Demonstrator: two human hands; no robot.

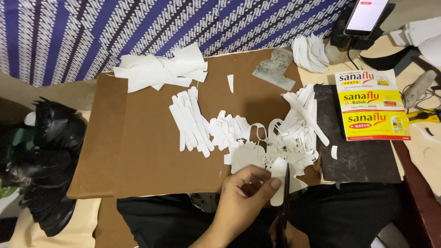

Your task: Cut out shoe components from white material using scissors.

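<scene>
Your left hand (pixel 245 195) pinching a white cutout (pixel 281 181), right hand (pixel 281 232) gripping black scissors (pixel 285 197), white strips (pixel 190 120) at 11 o'clock

Single head-worn view, steeply downward and close over a brown board (pixel 151 151) on the lap.

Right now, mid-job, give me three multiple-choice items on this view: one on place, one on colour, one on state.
1. Where does the phone stand?
A. top right
B. bottom left
C. on the lap

2. What colour is the board under the white strips?
A. green
B. brown
C. red

3. What is the left hand doing?
A. resting empty
B. gripping the phone
C. pinching a white piece at the scissors

Answers: 1 A, it sits at the upper right corner. 2 B, brown shows around the strips. 3 C, thumb and fingers clasp the piece beside the blades.
</scene>
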